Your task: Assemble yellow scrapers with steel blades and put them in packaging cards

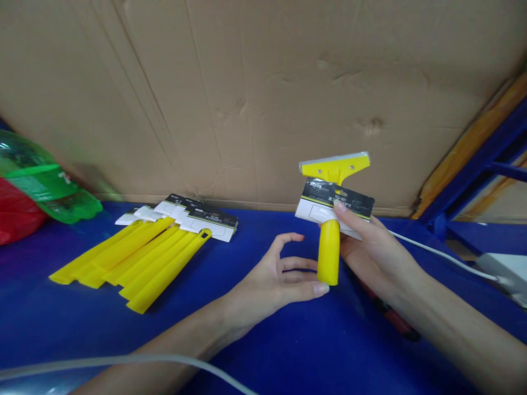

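A yellow scraper [329, 249] with a wide blade head stands head up over the table, its handle foreshortened towards me. A black and white header card [317, 200] sits around its neck. My right hand [370, 247] is closed on the card and the scraper's neck, thumb on the card's front. At the lower handle end, my left hand [284, 271] has its thumb against the handle. Its middle fingers run behind the handle and the index finger is raised apart. Left of it lie several yellow handles [164, 263] in a fanned row with similar cards [214, 219] at their far ends.
A green plastic bottle [45, 184] and a red item [18, 214] stand at the left on the blue table [263, 351]. Cardboard [263, 99] closes off the back. A white cable [444, 254] runs right, another [164, 359] crosses the front. A dark red tool [391, 315] lies beneath my right forearm.
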Demonstrator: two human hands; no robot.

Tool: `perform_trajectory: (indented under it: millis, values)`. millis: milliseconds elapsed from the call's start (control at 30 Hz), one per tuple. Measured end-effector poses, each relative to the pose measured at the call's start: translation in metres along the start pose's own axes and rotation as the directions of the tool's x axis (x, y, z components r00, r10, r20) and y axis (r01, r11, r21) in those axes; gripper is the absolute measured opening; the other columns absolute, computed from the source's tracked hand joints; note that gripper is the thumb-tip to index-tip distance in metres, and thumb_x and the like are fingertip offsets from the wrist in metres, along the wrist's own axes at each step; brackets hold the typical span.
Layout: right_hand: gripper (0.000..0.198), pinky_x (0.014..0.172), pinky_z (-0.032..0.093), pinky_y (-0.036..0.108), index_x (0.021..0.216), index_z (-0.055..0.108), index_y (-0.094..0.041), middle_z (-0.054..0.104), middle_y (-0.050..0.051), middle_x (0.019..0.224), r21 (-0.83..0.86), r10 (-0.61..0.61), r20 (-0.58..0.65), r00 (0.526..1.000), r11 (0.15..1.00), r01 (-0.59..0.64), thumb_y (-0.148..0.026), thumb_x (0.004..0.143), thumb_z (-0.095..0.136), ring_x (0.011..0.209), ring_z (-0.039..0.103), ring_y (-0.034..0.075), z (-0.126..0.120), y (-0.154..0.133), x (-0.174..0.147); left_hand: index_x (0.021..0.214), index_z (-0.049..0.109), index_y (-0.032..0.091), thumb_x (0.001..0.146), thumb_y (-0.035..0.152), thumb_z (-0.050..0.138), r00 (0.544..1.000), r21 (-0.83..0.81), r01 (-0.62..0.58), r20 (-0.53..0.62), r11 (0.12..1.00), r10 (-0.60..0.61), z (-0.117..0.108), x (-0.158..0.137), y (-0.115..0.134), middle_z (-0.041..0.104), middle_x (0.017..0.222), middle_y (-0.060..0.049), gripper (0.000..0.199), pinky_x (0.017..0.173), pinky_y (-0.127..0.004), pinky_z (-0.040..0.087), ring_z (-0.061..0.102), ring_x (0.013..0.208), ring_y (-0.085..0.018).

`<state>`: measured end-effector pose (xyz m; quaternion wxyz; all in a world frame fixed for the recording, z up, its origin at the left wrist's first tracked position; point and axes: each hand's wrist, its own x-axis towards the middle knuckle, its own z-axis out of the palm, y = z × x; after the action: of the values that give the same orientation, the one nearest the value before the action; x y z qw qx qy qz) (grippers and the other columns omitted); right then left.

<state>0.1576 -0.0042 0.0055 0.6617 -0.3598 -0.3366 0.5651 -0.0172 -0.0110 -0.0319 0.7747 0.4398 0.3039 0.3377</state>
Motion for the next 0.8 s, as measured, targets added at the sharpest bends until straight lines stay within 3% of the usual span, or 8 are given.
perform_trajectory:
  millis: [133,233,400,467,633,800]
  values:
    - [0.034,0.107,0.055,0.039,0.099,0.080,-0.023,0.084,0.002,0.106,0.001,0.010,0.034,0.999,1.000,-0.010,-0.029,0.069,0.096,0.109,0.075,0.025,-0.002,0.003,0.000,0.120,0.047,0.024,0.071,0.020,0.095,0.999,0.064,-0.037,0.009,0.997,0.036,-0.002,0.004,0.000,0.078,0.099,-0.005,0.069,0.094,-0.037,0.054,0.075,0.092,-0.018]
    - [0.029,0.107,0.055,0.039,0.097,0.080,-0.023,0.083,0.003,0.108,-0.016,0.027,0.049,0.998,1.000,-0.026,-0.029,0.072,0.093,0.109,0.075,0.025,-0.004,0.003,0.001,0.112,0.054,0.022,0.072,0.022,0.093,0.999,0.199,-0.038,0.016,0.979,0.036,-0.002,0.002,0.005,0.075,0.090,-0.001,0.056,0.087,-0.032,0.055,0.073,0.084,-0.015]
    - [0.027,0.104,0.057,0.039,0.099,0.078,-0.024,0.082,0.004,0.112,-0.078,-0.042,-0.008,0.999,0.996,0.041,-0.031,0.076,0.090,0.111,0.074,0.026,-0.012,-0.006,0.008,0.124,0.060,0.024,0.072,0.024,0.092,0.998,0.359,0.000,0.057,0.933,-0.022,-0.012,-0.006,0.019,0.072,0.090,0.001,0.061,0.085,-0.033,0.054,0.074,0.088,-0.018]
    - [0.024,0.099,0.059,0.035,0.097,0.078,-0.024,0.082,0.003,0.107,-0.076,-0.055,-0.040,0.998,0.996,0.052,-0.029,0.077,0.089,0.105,0.075,0.024,-0.018,-0.012,0.012,0.130,0.059,0.025,0.073,0.025,0.091,0.994,0.429,0.023,0.087,0.903,-0.066,-0.018,-0.009,0.024,0.071,0.089,0.002,0.065,0.084,-0.033,0.054,0.074,0.087,-0.018]
    - [0.023,0.069,0.061,0.029,0.080,0.072,-0.025,0.077,-0.002,0.080,-0.129,-0.038,-0.101,0.994,0.991,0.025,-0.029,0.070,0.093,0.076,0.075,0.018,-0.036,-0.026,0.021,0.145,0.052,0.029,0.070,0.024,0.093,0.972,0.601,0.017,0.177,0.799,-0.155,-0.022,-0.018,0.030,0.068,0.089,0.004,0.086,0.085,-0.033,0.054,0.069,0.087,-0.017]
    - [0.033,0.062,0.057,0.031,0.080,0.068,-0.025,0.075,-0.002,0.078,-0.172,-0.118,-0.126,0.985,0.980,0.096,-0.033,0.063,0.096,0.069,0.071,0.018,-0.033,-0.017,0.014,0.140,0.051,0.029,0.083,0.027,0.083,0.983,0.526,0.024,0.142,0.850,-0.116,-0.005,-0.016,0.027,0.065,0.098,0.002,0.066,0.080,-0.030,0.056,0.071,0.088,-0.016]
